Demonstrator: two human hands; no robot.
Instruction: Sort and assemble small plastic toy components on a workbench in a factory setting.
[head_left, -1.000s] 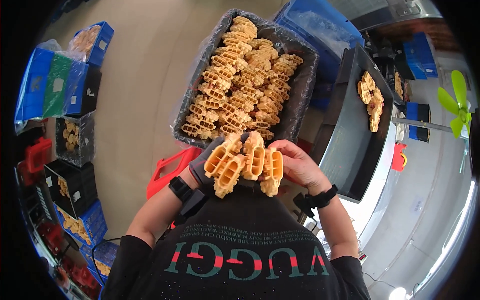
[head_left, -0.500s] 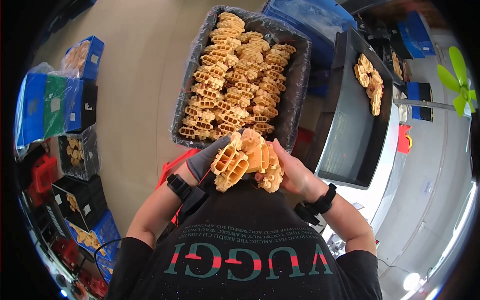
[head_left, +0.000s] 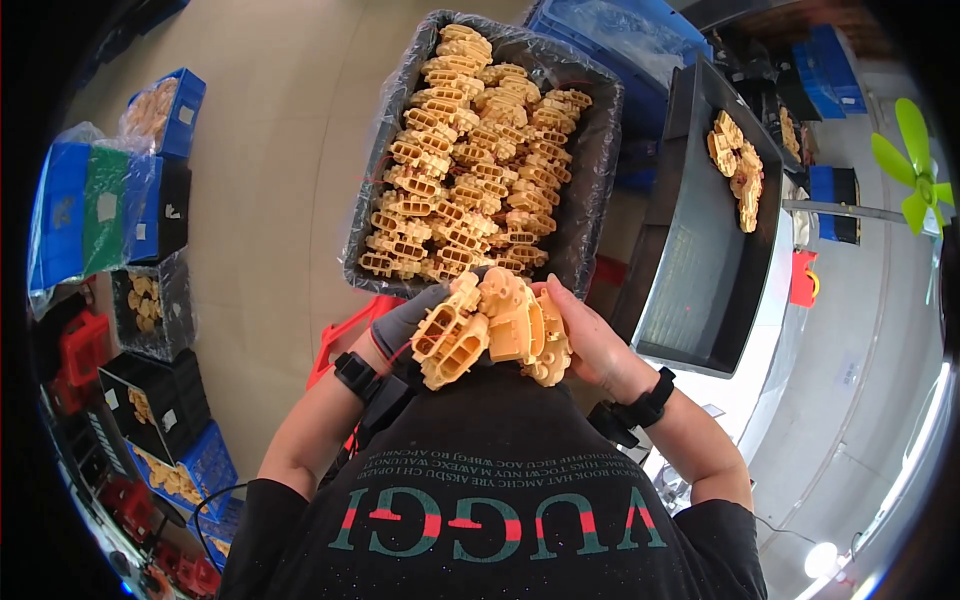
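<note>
My left hand (head_left: 408, 322), in a grey glove, is closed on a yellow plastic housing (head_left: 448, 345) with rectangular hollows, a thin red wire beside it. A second yellow housing (head_left: 515, 325), more rounded, is gripped by my bare right hand (head_left: 590, 335), its thumb along the far edge. Both pieces are side by side in front of my chest, at the near end of a crate; whether they touch behind is hidden. That black crate (head_left: 598, 195), lined with clear plastic, holds several rows of similar yellow housings (head_left: 485, 170).
To the right stands a deep dark tray (head_left: 690, 250) with a few yellow housings (head_left: 738, 165) at its far end. A green fan (head_left: 912, 160) is beyond it. Blue crates (head_left: 65, 215) and black crates (head_left: 150, 400) line the left side. A red frame (head_left: 340, 340) stands beside my left wrist.
The left housing has tilted and shifted slightly left, opening a wider gap toward the right one. The right housing has turned a little in my hand. Both hands stay in nearly the same place.
</note>
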